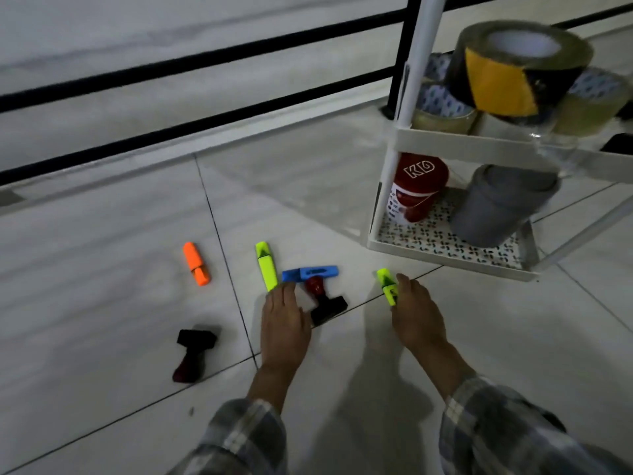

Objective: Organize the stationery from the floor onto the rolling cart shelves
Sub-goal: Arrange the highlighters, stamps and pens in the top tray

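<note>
Stationery lies on the grey tiled floor: an orange highlighter, a yellow-green highlighter, a blue plastic piece, a red-knobbed black stamp and a dark stamp. My left hand is flat with its fingertips at the near end of the yellow-green highlighter and beside the blue piece. My right hand grips a second yellow-green highlighter along its index finger; the thumb is hidden. The white rolling cart stands at the right.
The cart's upper shelf holds a black-and-yellow tape roll and clear tape rolls. Its lower tray holds a red can and a grey roll. A black railing runs behind.
</note>
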